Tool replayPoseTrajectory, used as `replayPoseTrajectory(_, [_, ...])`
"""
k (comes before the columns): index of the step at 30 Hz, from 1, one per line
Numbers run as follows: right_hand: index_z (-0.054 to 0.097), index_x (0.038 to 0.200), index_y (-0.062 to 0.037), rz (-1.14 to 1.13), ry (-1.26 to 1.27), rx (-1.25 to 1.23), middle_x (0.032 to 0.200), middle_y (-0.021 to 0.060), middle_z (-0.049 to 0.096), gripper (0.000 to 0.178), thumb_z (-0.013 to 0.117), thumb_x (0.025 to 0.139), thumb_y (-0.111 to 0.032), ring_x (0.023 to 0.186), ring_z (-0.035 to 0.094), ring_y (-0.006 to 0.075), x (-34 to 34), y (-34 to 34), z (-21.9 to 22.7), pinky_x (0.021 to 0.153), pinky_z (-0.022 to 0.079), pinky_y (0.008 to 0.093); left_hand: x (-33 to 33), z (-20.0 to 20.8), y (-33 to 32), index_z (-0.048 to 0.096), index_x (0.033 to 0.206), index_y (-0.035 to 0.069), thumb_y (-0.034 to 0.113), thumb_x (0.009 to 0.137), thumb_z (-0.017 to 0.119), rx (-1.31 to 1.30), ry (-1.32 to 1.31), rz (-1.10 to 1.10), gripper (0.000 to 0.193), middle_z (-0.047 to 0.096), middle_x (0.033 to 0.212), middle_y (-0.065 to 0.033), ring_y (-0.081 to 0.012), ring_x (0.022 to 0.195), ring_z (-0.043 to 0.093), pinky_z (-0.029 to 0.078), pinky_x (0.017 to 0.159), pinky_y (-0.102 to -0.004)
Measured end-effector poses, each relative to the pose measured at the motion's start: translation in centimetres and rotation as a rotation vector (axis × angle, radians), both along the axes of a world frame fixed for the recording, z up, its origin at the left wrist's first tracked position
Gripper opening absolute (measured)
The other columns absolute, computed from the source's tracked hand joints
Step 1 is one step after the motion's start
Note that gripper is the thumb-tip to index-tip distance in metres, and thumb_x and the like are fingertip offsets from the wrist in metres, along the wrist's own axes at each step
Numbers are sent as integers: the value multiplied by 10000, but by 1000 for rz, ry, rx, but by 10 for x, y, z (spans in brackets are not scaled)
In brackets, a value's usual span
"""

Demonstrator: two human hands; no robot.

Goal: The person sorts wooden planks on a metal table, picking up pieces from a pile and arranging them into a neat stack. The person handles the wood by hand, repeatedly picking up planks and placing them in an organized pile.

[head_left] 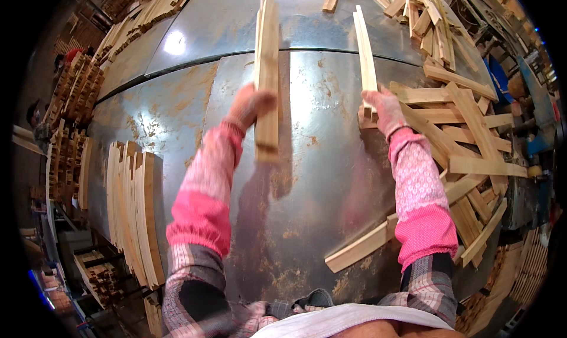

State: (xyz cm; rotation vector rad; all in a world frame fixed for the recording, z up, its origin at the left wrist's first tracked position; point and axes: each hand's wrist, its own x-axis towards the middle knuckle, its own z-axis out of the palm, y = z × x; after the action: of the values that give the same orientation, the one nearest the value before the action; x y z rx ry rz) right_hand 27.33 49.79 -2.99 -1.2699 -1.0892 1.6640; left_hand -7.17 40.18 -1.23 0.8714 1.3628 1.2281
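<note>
Left fingers (263, 99) curl snugly around blurred wooden strips (269, 49), right fingers (378, 99) around pale sticks (366, 60)

Wood workshop: metal table (322, 202), heaped boards (473, 125), stacked timber (77, 99).

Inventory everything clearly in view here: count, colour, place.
Blurred wood: count unclear, light brown, upper centre
Pale wood: count unclear, cream, right of centre
Metal table: one, grey, centre
Wood row: several, pale brown, left
Wood heap: many, pale brown, right
Stacked wood: many, brown, left edge
Person: at least one, colours unclear, far left
Sleeve covers: two, pink, forearms
Plaid sleeves: two, greyish, lower forearms
Left hand: one, around blurred wood
Right hand: one, around pale wood
</note>
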Motion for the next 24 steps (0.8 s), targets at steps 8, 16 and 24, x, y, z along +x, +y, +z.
replayPoseTrajectory(8, [663,1147,-52,20,86,23,991,81,628,307,729,895,-215,756,653,209,14,93,-44,619,594,327,27,-47,207,647,1194,-22,285,868,787,-88,175,-168,469,714,1021,-147,-287,928,719,603,840,-437])
replayPoseTrajectory(16, [707,1075,-33,156,-1,85,964,95,669,268,744,911,-242,698,661,189,2,99,-30,581,563,310,65,-71,223,633,1211,3,267,878,780,-142,305,-281,450,726,1082,-126,-258,937,725,594,887,-433])
replayPoseTrajectory(24, [629,1159,-14,309,179,-38,891,81,656,393,756,919,-298,751,663,193,13,20,-31,540,580,362,72,-47,95,576,1329,-5,153,896,695,-57,-102,-273,475,682,1183,-104,-201,1027,693,575,935,-356])
